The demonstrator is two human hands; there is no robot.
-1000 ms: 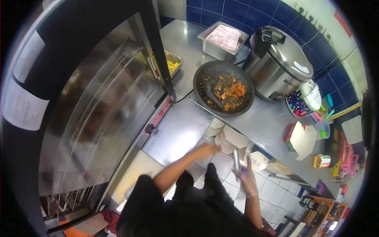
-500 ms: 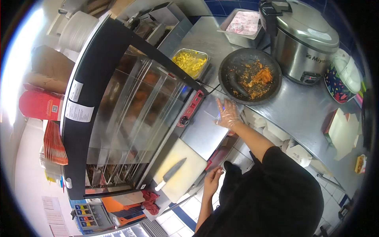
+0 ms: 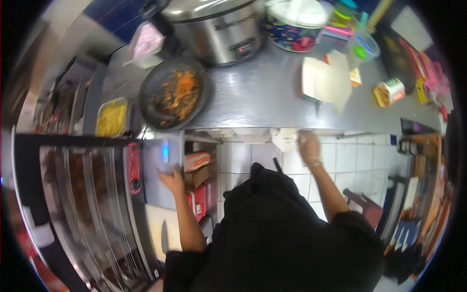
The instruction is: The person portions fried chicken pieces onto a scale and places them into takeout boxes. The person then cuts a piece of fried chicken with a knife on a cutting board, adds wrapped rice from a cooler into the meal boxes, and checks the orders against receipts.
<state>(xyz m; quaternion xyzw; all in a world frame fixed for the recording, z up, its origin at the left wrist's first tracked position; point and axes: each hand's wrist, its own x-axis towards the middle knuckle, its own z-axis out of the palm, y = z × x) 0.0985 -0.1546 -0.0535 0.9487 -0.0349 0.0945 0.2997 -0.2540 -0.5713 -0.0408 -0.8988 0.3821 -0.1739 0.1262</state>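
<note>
The right hand [image 3: 310,148] has moved away from the small thing with a blue light [image 3: 165,152] and is now at the front edge of the counter [image 3: 253,102], by a white box [image 3: 284,140]. It wears a clear glove and its fingers look curled, but it is too blurry to tell if they pinch anything. The left hand [image 3: 172,179] was down near the cutting board [image 3: 154,216]; now it is over the flat metal top [image 3: 152,191], fingers spread, just below the blue-lit thing, which lies on that top. On the shiny counter are a black pan [image 3: 156,90] with orange bits, a big silver cooker [image 3: 216,41], a flowery pot [image 3: 294,36] and an open box [image 3: 318,80]. A tray of yellow food [image 3: 111,119] sits left of the pan. A knife [image 3: 164,236] lies on the board, beside a glass cabinet [image 3: 87,194]. The floor [image 3: 292,179] has white tiles, and shelves [image 3: 430,180] stand at the right.
</note>
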